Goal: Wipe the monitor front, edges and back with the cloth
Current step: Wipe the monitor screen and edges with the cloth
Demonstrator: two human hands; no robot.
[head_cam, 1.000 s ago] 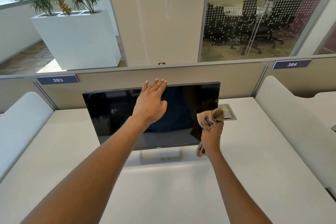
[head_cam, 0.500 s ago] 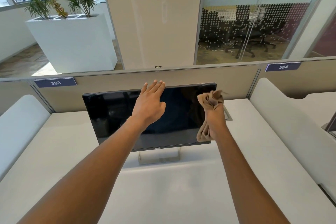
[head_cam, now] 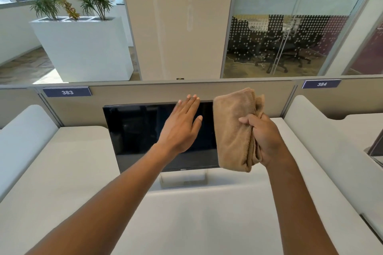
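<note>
A black flat monitor stands on a silver stand on the white desk, its dark screen facing me. My left hand lies flat with fingers together against the upper middle of the screen, fingertips at the top edge. My right hand grips a folded tan cloth, which hangs in front of the monitor's right side and hides its right edge. I cannot tell whether the cloth touches the screen.
A beige partition with labels 383 and 384 runs close behind the monitor. White curved dividers flank the desk on both sides. Another monitor's edge shows at the far right.
My right hand has lifted the cloth from the lower right of the screen and drawn it toward me, and the cloth now hangs unfolded larger. The left hand stays on the screen's top.
</note>
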